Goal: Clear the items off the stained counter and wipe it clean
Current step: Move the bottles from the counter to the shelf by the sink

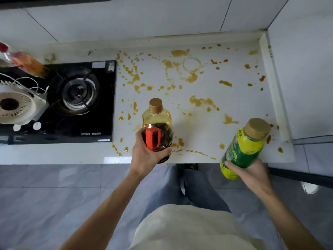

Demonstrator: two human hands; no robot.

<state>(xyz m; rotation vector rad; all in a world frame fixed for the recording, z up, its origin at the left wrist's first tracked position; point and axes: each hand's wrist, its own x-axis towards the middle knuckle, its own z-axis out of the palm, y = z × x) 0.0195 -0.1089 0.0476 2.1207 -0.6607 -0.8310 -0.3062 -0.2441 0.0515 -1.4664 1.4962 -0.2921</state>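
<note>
Right hand (252,175) holds green bottle (243,150) tilted, cap up-right.

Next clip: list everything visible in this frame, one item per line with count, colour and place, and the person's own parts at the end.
counter: one, white, centre and right
stains: many, orange-brown, spattered across the counter
gas stove: one, black, left of the stains
fan: one, white, on the stove's left part
bag: one, clear with red and orange, far left, blurred
oil bottle: one, yellowish with orange handle and gold cap, in left hand
green bottle: one, green-yellow with gold cap, in right hand
left hand: grip on oil bottle
right hand: grip on green bottle
</note>
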